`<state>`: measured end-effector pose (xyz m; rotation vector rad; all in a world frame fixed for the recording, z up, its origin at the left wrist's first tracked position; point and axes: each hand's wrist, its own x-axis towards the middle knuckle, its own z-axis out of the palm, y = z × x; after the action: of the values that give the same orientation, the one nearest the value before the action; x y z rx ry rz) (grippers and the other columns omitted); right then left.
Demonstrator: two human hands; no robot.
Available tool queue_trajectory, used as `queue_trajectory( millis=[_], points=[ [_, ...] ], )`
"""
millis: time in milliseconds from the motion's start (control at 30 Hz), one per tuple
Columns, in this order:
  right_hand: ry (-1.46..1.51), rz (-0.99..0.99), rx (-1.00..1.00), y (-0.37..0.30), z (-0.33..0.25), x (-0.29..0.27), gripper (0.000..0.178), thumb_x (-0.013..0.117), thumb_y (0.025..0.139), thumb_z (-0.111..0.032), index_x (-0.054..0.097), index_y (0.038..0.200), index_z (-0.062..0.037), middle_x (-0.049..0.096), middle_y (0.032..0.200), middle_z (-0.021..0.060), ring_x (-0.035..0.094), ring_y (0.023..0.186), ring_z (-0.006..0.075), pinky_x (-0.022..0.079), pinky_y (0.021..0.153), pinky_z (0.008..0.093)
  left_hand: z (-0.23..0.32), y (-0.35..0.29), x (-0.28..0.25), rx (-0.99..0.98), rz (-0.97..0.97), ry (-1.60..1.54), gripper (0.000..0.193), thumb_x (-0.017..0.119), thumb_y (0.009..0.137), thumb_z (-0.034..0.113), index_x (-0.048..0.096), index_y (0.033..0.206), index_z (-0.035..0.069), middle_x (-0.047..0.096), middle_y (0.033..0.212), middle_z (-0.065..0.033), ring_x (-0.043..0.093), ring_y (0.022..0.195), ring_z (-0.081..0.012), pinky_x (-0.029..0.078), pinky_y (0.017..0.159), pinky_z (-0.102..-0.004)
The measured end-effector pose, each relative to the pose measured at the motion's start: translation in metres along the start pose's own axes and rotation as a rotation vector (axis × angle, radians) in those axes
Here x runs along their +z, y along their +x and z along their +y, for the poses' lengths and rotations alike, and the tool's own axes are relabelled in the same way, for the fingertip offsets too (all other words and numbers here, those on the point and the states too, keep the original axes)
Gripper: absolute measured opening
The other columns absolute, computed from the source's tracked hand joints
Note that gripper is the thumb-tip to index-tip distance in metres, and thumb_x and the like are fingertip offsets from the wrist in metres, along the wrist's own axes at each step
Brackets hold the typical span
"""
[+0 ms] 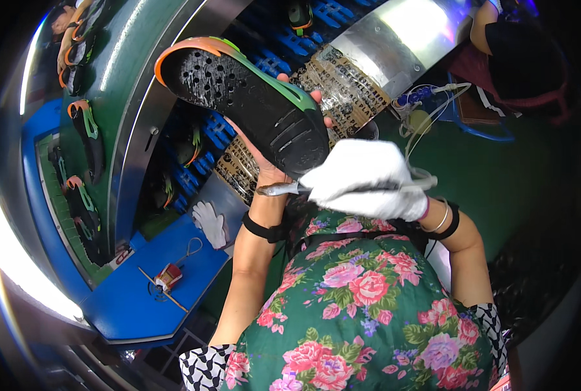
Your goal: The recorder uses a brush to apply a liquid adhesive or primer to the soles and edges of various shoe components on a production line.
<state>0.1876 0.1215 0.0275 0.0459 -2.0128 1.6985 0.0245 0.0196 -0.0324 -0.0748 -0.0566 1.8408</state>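
My left hand point(263, 161) holds a shoe sole point(255, 98) from beneath, with its fingertips curled over the far edge. The sole is black inside, with an orange rim at one end, green along the side, a cluster of small holes and shiny wet-looking smears. In a white glove, my right hand point(365, 179) is closed around a slim glue brush point(281, 189) with a grey tip pointing left. That tip is just below the sole's near end, in front of my left wrist. A pale tube point(424, 177) shows behind the right glove.
Several similar soles stand on a green conveyor point(131, 85) at left. A blue shelf point(154, 287) bears a white glove point(210, 223) and a small red tin point(168, 277). Taped cardboard point(339, 88) lies beyond my hands. Another person's arm point(481, 29) shows at upper right.
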Motion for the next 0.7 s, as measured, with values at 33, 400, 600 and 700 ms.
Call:
queue_trajectory(
  millis=[33,400,600,700],
  points=[
    [0.159,0.097,0.04,-0.001,0.008,0.002,0.012,0.081,0.076,-0.001,0.08,0.086,-0.0064,0.077,0.091,0.0104,0.073,0.084,0.0256,0.058,0.074,0.035,0.001,-0.001,-0.003,-0.002,-0.02,0.021,0.108,0.042,0.078,0.093,0.035,0.155,0.018,0.053,0.138,-0.0352,0.06,0.114,-0.0512,0.051,0.096,-0.0621],
    [-0.111,0.062,-0.026,-0.002,0.015,-0.002,0.015,0.081,0.077,-0.004,0.079,0.091,-0.0074,0.078,0.097,0.0089,0.072,0.081,0.0232,0.057,0.072,0.0339,0.024,-0.012,-0.01,-0.141,0.093,0.293,0.128,0.064,0.068,0.09,0.028,0.158,0.006,0.053,0.132,-0.0368,0.059,0.114,-0.0482,0.052,0.099,-0.0525],
    [-0.206,-0.144,-0.146,-0.016,0.005,0.008,0.027,0.079,0.082,-0.014,0.077,0.109,-0.0127,0.073,0.098,0.0052,0.068,0.083,0.0241,0.057,0.073,0.0362,0.029,-0.004,-0.015,-0.125,0.107,0.422,0.124,0.066,0.071,0.085,0.035,0.149,-0.006,0.05,0.134,-0.0249,0.055,0.102,-0.0383,0.049,0.086,-0.0491],
    [-0.003,-0.131,-0.014,-0.008,0.003,-0.001,0.021,0.082,0.077,-0.007,0.08,0.098,-0.0101,0.078,0.1,0.0073,0.071,0.083,0.0225,0.057,0.072,0.0332,0.031,-0.003,-0.018,-0.158,-0.08,0.311,0.114,0.061,0.079,0.08,0.028,0.156,0.003,0.037,0.151,-0.0256,0.057,0.118,-0.0499,0.062,0.089,-0.0517]
  ],
)
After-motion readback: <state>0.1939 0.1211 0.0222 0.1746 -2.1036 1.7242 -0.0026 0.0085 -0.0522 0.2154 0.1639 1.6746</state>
